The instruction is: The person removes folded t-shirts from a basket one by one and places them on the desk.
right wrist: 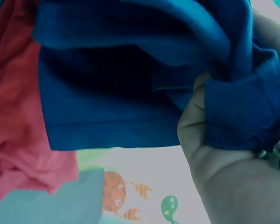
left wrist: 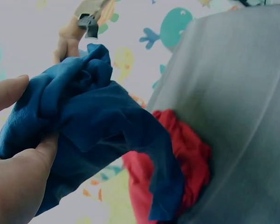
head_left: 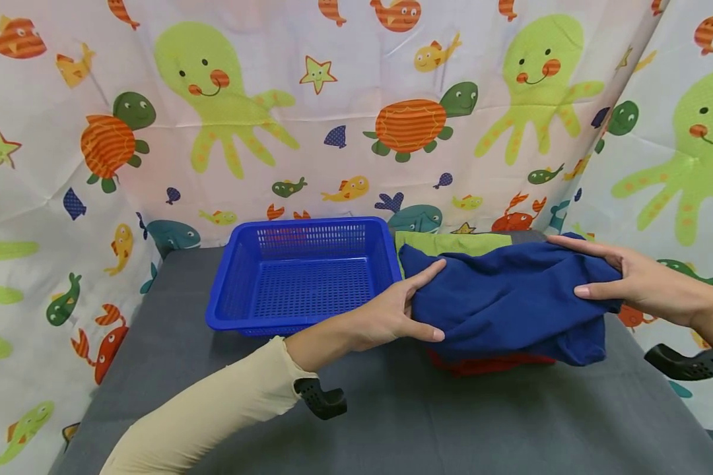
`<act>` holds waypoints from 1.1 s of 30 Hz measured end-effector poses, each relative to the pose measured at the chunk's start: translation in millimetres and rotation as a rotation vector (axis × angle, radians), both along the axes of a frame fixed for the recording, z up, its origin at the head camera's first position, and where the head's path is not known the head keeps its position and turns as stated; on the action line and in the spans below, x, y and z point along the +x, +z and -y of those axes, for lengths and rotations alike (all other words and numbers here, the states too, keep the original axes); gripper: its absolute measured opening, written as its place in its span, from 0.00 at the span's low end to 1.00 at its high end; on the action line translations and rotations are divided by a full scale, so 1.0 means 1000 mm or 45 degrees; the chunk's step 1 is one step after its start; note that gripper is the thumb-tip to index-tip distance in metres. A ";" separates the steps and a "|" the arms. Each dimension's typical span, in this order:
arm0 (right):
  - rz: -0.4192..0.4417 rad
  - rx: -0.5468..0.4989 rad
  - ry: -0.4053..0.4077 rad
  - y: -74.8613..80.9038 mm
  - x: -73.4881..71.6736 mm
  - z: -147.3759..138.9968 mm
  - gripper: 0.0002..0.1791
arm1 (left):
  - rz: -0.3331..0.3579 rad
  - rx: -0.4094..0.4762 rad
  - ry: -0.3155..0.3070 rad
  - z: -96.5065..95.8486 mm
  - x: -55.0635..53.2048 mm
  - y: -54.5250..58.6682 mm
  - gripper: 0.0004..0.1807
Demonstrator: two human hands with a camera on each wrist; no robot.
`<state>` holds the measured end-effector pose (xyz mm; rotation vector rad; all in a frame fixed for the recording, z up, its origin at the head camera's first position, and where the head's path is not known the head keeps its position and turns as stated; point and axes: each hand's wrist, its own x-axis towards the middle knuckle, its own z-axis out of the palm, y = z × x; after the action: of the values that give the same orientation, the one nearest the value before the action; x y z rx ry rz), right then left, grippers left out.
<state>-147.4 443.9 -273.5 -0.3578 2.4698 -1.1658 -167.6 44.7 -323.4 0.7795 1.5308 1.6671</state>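
Note:
Between both hands a dark blue piece of clothing (head_left: 511,297) is held up, loosely bunched, with a hemmed edge hanging in the right wrist view. My left hand (head_left: 392,313) grips its left end, thumb below and fingers above. At the other end my right hand (head_left: 647,277) pinches the fabric between thumb and fingers; in the right wrist view a flap of blue cloth covers part of that hand (right wrist: 200,126). Beneath the blue cloth, a red cloth (left wrist: 191,158) lies crumpled on the grey surface. A lime green cloth (head_left: 451,243) shows behind it, mostly hidden.
A blue plastic basket (head_left: 300,328) with perforated walls stands to the left of the cloths, nothing inside it. The grey table (head_left: 172,316) is bordered by a curtain (head_left: 344,178) printed with sea animals at the back and sides.

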 end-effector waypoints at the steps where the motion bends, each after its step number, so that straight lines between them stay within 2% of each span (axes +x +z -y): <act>1: 0.009 0.004 -0.013 0.000 0.002 -0.004 0.44 | 0.012 0.007 -0.011 -0.003 0.002 0.000 0.54; 6: 0.023 0.110 -0.078 -0.003 0.014 -0.024 0.45 | 0.046 -0.011 -0.069 -0.018 0.011 -0.004 0.54; 10: 0.031 0.124 -0.074 -0.013 0.021 -0.039 0.46 | 0.055 -0.036 -0.097 -0.031 0.018 -0.015 0.53; 17: 0.192 -0.062 0.050 -0.044 0.033 -0.065 0.45 | 0.129 -0.129 -0.167 -0.048 0.030 -0.043 0.52; 21: 0.285 -0.112 0.087 -0.059 0.039 -0.077 0.43 | 0.122 -0.137 -0.196 -0.057 0.036 -0.061 0.51; 24: 0.361 -0.080 0.076 -0.069 0.041 -0.080 0.41 | 0.074 -0.165 -0.181 -0.060 0.038 -0.073 0.49; 26: 0.383 -0.007 0.060 -0.075 0.042 -0.081 0.39 | 0.065 -0.185 -0.174 -0.062 0.040 -0.080 0.48; 30: 0.392 0.132 0.029 -0.090 0.044 -0.084 0.38 | 0.119 -0.214 -0.203 -0.064 0.044 -0.093 0.46; 33: 0.438 0.133 0.019 -0.101 0.047 -0.088 0.38 | 0.163 -0.233 -0.250 -0.065 0.048 -0.101 0.44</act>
<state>-100.4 532.2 -374.4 -0.1313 2.2113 -0.9930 -119.2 109.3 -424.6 0.6883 1.4448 1.3860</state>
